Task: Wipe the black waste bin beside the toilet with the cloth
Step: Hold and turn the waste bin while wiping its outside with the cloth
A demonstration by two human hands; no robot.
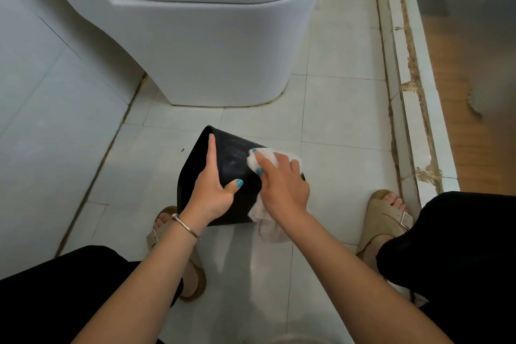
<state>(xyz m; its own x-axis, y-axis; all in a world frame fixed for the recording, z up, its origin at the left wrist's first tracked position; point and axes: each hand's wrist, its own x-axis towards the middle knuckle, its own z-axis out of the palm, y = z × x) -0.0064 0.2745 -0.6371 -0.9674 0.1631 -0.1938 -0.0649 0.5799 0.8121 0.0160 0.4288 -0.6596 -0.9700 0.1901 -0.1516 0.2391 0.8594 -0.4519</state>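
Left hand (213,198) grips black bin (237,165) — right hand (282,184) presses cloth (262,160) on it.

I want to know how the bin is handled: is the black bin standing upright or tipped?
Tipped: the black bin leans, its flat base facing up, the left hand gripping it.

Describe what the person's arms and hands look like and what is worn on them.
Both forearms are bare, with no sleeves in view. The left hand has a thin silver bangle with a small bead at the wrist. The right hand wears nothing that shows. The nails visible on the fingers of both hands are painted teal.
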